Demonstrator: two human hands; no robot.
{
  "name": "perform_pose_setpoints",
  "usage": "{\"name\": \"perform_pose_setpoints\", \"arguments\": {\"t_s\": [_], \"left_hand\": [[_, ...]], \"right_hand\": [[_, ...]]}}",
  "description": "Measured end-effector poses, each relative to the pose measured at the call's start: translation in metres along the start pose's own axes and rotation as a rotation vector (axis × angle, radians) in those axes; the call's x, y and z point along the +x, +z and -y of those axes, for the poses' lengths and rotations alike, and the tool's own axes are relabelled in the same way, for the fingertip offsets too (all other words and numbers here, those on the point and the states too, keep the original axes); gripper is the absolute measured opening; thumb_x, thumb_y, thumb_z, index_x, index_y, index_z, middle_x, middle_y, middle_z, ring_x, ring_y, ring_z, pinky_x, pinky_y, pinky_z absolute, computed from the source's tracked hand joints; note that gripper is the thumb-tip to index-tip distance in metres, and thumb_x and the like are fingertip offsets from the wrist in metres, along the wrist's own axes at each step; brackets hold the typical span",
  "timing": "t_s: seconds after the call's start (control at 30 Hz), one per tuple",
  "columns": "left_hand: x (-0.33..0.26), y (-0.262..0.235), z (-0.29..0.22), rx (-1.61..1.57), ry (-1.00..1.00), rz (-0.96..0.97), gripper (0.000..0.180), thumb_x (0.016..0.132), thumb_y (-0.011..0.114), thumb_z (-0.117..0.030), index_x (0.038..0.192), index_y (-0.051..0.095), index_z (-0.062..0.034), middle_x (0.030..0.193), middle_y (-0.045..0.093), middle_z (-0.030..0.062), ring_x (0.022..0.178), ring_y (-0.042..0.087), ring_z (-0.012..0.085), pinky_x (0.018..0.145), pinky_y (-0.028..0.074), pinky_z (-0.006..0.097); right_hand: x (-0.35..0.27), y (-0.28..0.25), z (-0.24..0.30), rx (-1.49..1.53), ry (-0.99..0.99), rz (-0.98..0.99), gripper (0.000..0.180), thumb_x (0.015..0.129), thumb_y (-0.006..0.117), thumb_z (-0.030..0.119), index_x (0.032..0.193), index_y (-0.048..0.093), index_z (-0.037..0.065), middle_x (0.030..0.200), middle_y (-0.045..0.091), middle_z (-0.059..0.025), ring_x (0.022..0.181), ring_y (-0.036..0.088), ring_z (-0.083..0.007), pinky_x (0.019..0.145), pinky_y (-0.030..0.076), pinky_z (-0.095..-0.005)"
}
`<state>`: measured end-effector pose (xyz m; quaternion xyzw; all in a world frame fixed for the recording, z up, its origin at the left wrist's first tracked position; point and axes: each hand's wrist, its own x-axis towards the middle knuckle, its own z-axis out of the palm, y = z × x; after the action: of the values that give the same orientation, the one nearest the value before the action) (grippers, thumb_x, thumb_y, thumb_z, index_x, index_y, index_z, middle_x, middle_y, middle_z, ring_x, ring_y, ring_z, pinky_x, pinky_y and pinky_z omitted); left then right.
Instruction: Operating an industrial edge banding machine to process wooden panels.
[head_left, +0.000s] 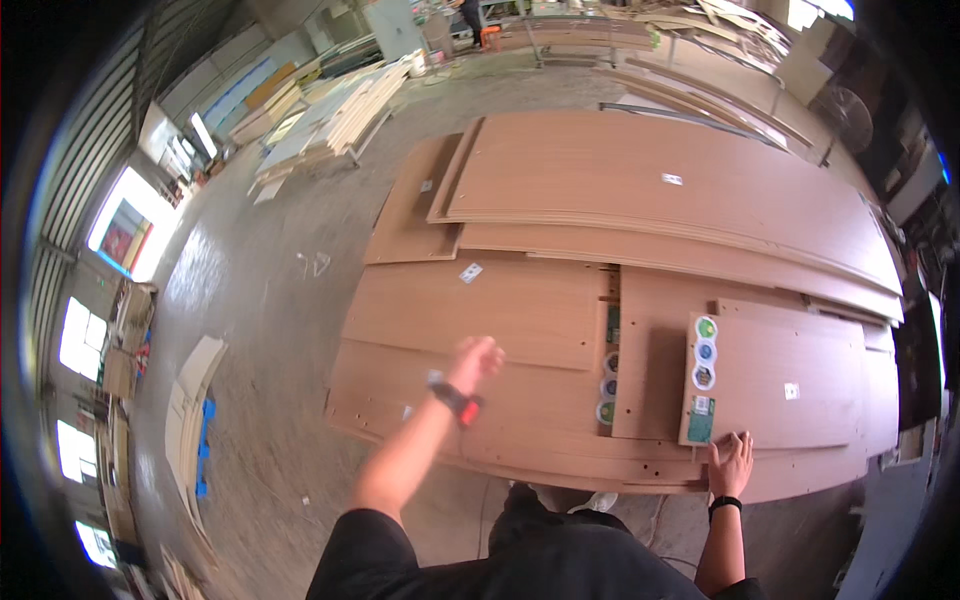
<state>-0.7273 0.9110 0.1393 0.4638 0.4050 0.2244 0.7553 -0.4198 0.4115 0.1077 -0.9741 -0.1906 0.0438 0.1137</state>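
My left hand [478, 362] hangs over the brown boards at the left of the stack, its fingers curled and slightly blurred. What it may hold is hidden; a black band with a red part sits at that wrist. My right hand [730, 465], with a black wristband, rests its spread fingers on the near edge of a small brown panel [770, 370]. That panel lies on larger brown boards [480, 310]. Along its left edge run round stickers [705, 352] and a green label [701, 422]. Similar stickers show on a board edge between my hands, partly covered.
Long brown panels [640, 170] are piled on the far side of the stack. On the floor to the left stand pale boards on a blue support [195, 400]. More board piles [335, 115] are farther back. A large fan [845, 120] stands at the far right.
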Motion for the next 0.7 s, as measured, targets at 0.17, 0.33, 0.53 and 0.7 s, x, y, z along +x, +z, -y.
{"name": "perform_pose_setpoints", "arguments": {"t_s": [0.17, 0.33, 0.53, 0.7], "left_hand": [[0.14, -0.157, -0.036, 0.017, -0.02, -0.262, 0.018, 0.097, 0.06, -0.024, 0.106, 0.055, -0.0102, 0.088, 0.073, 0.0072, 0.07, 0.07, 0.0165, 0.057, 0.057, 0.031], [0.26, -0.28, -0.046, -0.222, 0.059, -0.383, 0.056, 0.101, 0.056, -0.041, 0.14, 0.043, -0.0037, 0.127, 0.063, 0.0183, 0.107, 0.067, 0.028, 0.085, 0.059, 0.043], [0.355, -0.254, -0.041, -0.428, -0.041, -0.473, 0.046, 0.101, 0.06, -0.023, 0.128, 0.048, 0.0122, 0.111, 0.063, 0.026, 0.094, 0.071, 0.0377, 0.073, 0.063, 0.046], [0.362, -0.272, -0.048, -0.44, -0.101, -0.216, 0.035, 0.101, 0.06, -0.026, 0.075, 0.048, -0.0057, 0.06, 0.047, 0.0054, 0.048, 0.044, 0.0164, 0.051, 0.049, 0.035]], "right_hand": [[-0.003, 0.012, 0.008, 0.105, 0.064, -0.049, 0.046, 0.091, 0.067, 0.037, 0.123, 0.062, 0.005, 0.146, 0.05, -0.0224, 0.137, 0.044, -0.038, 0.113, 0.036, -0.0451], [-0.038, 0.04, 0.087, 0.276, -0.027, -0.063, 0.036, 0.089, 0.071, 0.023, 0.119, 0.065, 0.004, 0.127, 0.065, -0.018, 0.121, 0.059, -0.0349, 0.105, 0.044, -0.0421], [-0.092, 0.018, 0.169, 0.382, -0.102, 0.063, 0.034, 0.081, 0.077, 0.014, 0.113, 0.07, 0.001, 0.114, 0.071, -0.0152, 0.11, 0.066, -0.0272, 0.099, 0.049, -0.0374], [-0.09, 0.028, 0.231, 0.508, -0.123, 0.223, 0.036, 0.083, 0.075, 0.013, 0.116, 0.069, -0.001, 0.109, 0.072, -0.0141, 0.102, 0.069, -0.0241, 0.091, 0.053, -0.0352]]}}
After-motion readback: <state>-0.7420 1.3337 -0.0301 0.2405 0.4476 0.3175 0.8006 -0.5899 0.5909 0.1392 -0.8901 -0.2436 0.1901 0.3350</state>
